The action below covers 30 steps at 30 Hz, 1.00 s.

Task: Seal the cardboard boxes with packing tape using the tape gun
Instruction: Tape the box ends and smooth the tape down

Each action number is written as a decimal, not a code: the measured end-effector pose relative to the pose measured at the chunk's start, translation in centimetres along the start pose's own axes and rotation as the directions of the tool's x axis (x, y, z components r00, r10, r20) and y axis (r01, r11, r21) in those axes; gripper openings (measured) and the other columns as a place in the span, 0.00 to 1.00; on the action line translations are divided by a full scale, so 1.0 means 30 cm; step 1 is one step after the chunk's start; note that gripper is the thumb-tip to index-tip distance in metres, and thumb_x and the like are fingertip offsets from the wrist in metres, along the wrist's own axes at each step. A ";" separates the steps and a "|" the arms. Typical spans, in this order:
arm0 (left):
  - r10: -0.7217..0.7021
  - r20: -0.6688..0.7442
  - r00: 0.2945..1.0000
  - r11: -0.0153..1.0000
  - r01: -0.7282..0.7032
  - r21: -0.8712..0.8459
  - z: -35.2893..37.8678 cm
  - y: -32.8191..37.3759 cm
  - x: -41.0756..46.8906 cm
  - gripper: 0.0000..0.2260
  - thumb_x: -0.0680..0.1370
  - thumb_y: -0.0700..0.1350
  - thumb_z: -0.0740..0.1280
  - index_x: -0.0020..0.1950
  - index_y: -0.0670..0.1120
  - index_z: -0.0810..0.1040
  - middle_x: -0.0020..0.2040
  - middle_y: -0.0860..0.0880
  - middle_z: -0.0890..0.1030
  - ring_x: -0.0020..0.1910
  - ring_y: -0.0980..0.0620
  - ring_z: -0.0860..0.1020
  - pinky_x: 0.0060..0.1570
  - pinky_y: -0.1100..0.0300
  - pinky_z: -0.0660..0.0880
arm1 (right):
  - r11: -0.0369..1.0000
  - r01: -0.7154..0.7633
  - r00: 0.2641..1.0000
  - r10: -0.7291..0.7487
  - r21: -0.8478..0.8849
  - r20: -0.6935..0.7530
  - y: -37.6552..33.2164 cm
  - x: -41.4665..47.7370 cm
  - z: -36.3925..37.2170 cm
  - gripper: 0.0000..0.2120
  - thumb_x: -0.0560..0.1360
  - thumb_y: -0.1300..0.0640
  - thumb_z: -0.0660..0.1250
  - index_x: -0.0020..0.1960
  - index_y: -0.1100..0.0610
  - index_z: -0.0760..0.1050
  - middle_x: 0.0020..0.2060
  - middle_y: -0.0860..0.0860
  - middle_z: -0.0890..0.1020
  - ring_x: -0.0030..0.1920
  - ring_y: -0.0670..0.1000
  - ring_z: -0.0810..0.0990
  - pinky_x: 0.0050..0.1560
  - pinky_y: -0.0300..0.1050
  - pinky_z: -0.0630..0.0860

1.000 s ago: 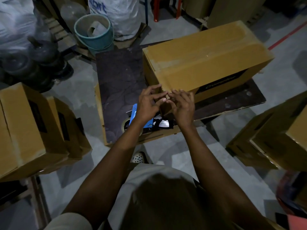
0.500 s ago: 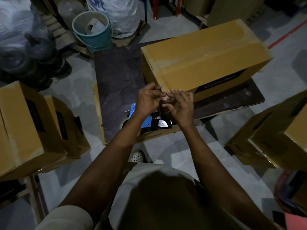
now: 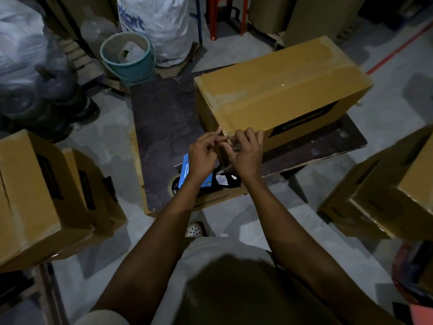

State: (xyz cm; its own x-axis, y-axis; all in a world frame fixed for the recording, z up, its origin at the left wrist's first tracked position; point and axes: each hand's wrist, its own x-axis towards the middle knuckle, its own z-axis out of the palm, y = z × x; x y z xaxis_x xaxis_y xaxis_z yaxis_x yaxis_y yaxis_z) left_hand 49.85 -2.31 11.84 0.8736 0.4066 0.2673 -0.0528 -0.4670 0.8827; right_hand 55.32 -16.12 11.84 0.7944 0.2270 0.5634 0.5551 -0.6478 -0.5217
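One box (image 3: 281,95); one tape gun (image 3: 185,168); left hand (image 3: 202,157), right hand (image 3: 247,156) at corner

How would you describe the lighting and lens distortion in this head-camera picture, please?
Head view: dim overall, brightest on the cardboard box top, with a small glint on its tape; wide-angle distortion tilts the side boxes outward; left hand and right hand are fairly sharp, but what they work at is lost in shadow.

Taped brown box (image 3: 281,90), tape strip (image 3: 222,152) seemingly at its corner, blue tape gun (image 3: 184,171) nearby
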 end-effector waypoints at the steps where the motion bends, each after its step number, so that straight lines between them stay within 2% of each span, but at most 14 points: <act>1: -0.015 0.025 1.000 1.000 0.015 -0.004 -0.009 -0.013 0.008 0.24 0.73 0.32 0.59 0.57 0.53 0.87 0.65 0.56 0.82 0.58 0.47 0.83 0.57 0.44 0.80 | 1.000 -0.009 1.000 0.009 0.016 0.004 0.006 -0.011 -0.012 0.17 0.74 0.47 0.77 0.45 0.61 0.79 0.42 0.56 0.77 0.46 0.55 0.67 0.47 0.48 0.69; 4: -0.130 0.059 0.990 0.989 0.134 -0.062 -0.016 -0.030 0.040 0.27 0.72 0.31 0.57 0.52 0.57 0.88 0.62 0.58 0.83 0.57 0.45 0.84 0.61 0.40 0.78 | 0.996 -0.066 0.997 0.068 0.056 -0.025 0.008 -0.020 -0.025 0.17 0.75 0.48 0.77 0.49 0.62 0.82 0.43 0.55 0.80 0.47 0.54 0.69 0.48 0.50 0.72; 8: -0.283 0.051 0.958 0.925 0.287 -0.249 -0.013 -0.006 0.080 0.23 0.72 0.26 0.57 0.46 0.44 0.88 0.55 0.47 0.86 0.58 0.51 0.84 0.64 0.46 0.78 | 0.994 -0.104 0.994 0.103 -0.013 -0.042 -0.023 -0.003 0.007 0.13 0.77 0.50 0.74 0.44 0.59 0.79 0.43 0.56 0.77 0.47 0.59 0.72 0.41 0.53 0.72; 11: -0.306 0.019 0.952 0.911 0.299 -0.283 -0.021 0.016 0.120 0.19 0.73 0.25 0.59 0.43 0.42 0.88 0.48 0.46 0.87 0.53 0.52 0.85 0.60 0.51 0.80 | 0.989 -0.115 0.993 0.113 -0.091 -0.024 -0.042 -0.009 0.031 0.14 0.77 0.49 0.73 0.45 0.59 0.75 0.45 0.58 0.75 0.48 0.60 0.71 0.37 0.55 0.74; 15: -0.302 0.008 0.953 0.935 0.298 -0.194 -0.038 0.004 0.206 0.20 0.72 0.29 0.62 0.41 0.50 0.87 0.41 0.52 0.87 0.45 0.48 0.85 0.50 0.56 0.80 | 0.979 -0.157 0.987 0.158 -0.134 -0.003 -0.041 -0.022 0.045 0.16 0.77 0.47 0.74 0.49 0.58 0.74 0.48 0.58 0.74 0.50 0.60 0.71 0.38 0.56 0.78; 18: -0.329 0.001 0.944 0.924 0.323 -0.203 -0.066 0.002 0.289 0.15 0.74 0.30 0.65 0.49 0.46 0.87 0.46 0.49 0.87 0.47 0.53 0.84 0.52 0.57 0.80 | 0.967 -0.234 0.971 0.237 -0.102 0.019 -0.055 -0.052 0.043 0.19 0.77 0.45 0.75 0.57 0.57 0.75 0.57 0.57 0.75 0.56 0.59 0.72 0.53 0.56 0.76; 19: -0.343 -0.012 0.939 0.923 0.335 -0.189 -0.079 0.002 0.318 0.14 0.75 0.32 0.67 0.52 0.46 0.87 0.48 0.49 0.87 0.48 0.54 0.84 0.51 0.59 0.80 | 0.961 -0.268 0.963 0.268 -0.073 -0.006 -0.066 -0.069 0.036 0.19 0.77 0.45 0.75 0.58 0.56 0.76 0.61 0.56 0.74 0.60 0.57 0.71 0.59 0.54 0.72; 21: -0.362 -0.020 0.932 0.922 0.354 -0.159 -0.103 -0.012 0.377 0.14 0.76 0.36 0.70 0.59 0.49 0.84 0.52 0.51 0.86 0.52 0.55 0.83 0.52 0.61 0.80 | 0.940 -0.341 0.933 0.342 0.021 -0.114 -0.100 -0.094 0.023 0.18 0.76 0.47 0.76 0.57 0.57 0.76 0.62 0.56 0.70 0.62 0.57 0.70 0.63 0.51 0.68; 23: -0.377 -0.012 0.926 0.919 0.373 -0.126 -0.125 -0.037 0.437 0.18 0.76 0.41 0.72 0.66 0.51 0.80 0.59 0.52 0.84 0.57 0.54 0.81 0.55 0.62 0.78 | 0.872 -0.443 0.870 0.474 0.208 -0.135 -0.135 -0.102 0.023 0.21 0.76 0.46 0.76 0.58 0.58 0.72 0.58 0.54 0.68 0.58 0.57 0.74 0.60 0.52 0.73; 26: -0.376 0.040 0.926 0.921 0.378 -0.089 -0.138 -0.058 0.528 0.29 0.76 0.44 0.74 0.76 0.51 0.71 0.74 0.49 0.73 0.71 0.50 0.73 0.69 0.55 0.71 | 0.634 -0.617 0.721 0.693 0.467 0.012 -0.190 -0.064 0.052 0.20 0.77 0.45 0.74 0.56 0.50 0.65 0.50 0.52 0.71 0.46 0.51 0.76 0.49 0.51 0.77; 28: -0.376 0.089 0.922 0.923 0.382 -0.053 -0.140 -0.053 0.591 0.34 0.76 0.44 0.74 0.80 0.51 0.64 0.79 0.48 0.65 0.76 0.49 0.66 0.72 0.56 0.67 | 0.501 -0.683 0.626 0.776 0.531 0.073 -0.216 -0.041 0.075 0.19 0.78 0.49 0.74 0.54 0.49 0.62 0.44 0.51 0.71 0.40 0.49 0.74 0.45 0.49 0.75; 30: -0.399 0.139 0.907 0.914 0.404 -0.015 -0.136 -0.065 0.659 0.34 0.77 0.44 0.74 0.80 0.50 0.64 0.80 0.48 0.64 0.77 0.49 0.64 0.70 0.57 0.67 | 0.493 -0.718 0.595 0.801 0.492 0.065 -0.228 -0.035 0.091 0.18 0.79 0.50 0.72 0.53 0.52 0.61 0.43 0.49 0.70 0.41 0.49 0.73 0.44 0.44 0.71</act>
State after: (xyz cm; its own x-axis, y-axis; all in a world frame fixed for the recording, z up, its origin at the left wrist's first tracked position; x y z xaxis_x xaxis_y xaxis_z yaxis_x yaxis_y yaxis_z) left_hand 65.27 9.84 16.97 0.8801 0.4459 -0.1632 0.2980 -0.2512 0.9209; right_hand 51.38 -9.94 13.06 0.9334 -0.3367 -0.1241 -0.1749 -0.1248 -0.9766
